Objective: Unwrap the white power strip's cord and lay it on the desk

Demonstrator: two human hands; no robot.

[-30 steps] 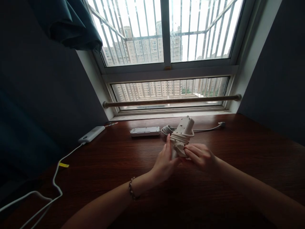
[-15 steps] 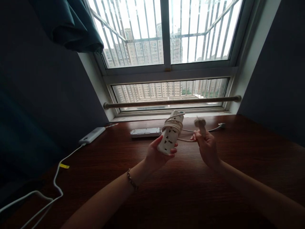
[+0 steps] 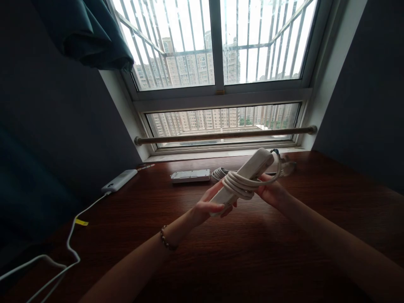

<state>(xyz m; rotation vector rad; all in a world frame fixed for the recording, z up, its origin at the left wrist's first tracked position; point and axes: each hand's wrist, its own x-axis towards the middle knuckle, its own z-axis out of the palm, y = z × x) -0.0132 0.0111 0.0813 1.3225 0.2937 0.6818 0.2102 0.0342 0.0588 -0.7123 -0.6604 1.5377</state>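
Observation:
A white power strip (image 3: 254, 163) is held tilted above the table, its narrow side toward me and its upper end to the right. Its own cord (image 3: 239, 184) is wound in several loops around the middle, and one bend leaves the far end and curves down. My left hand (image 3: 206, 206) is closed around the lower end. At the right side of the loops, my right hand (image 3: 272, 191) has its fingers closed on the cord, partly hidden behind it. A blurred plug (image 3: 287, 167) shows just beyond the right hand.
A second white power strip (image 3: 191, 176) lies on the brown table (image 3: 246, 256) toward the window, with a coiled grey cord (image 3: 220, 172) beside it. A white box-shaped device (image 3: 120, 181) with a white cable (image 3: 70, 240) lies at left. A rail (image 3: 227, 135) crosses the window.
The power strip has turned from showing its sockets to showing its side, leaning further right. My right hand has come in against the wound cord, and the plug it held up has dropped lower.

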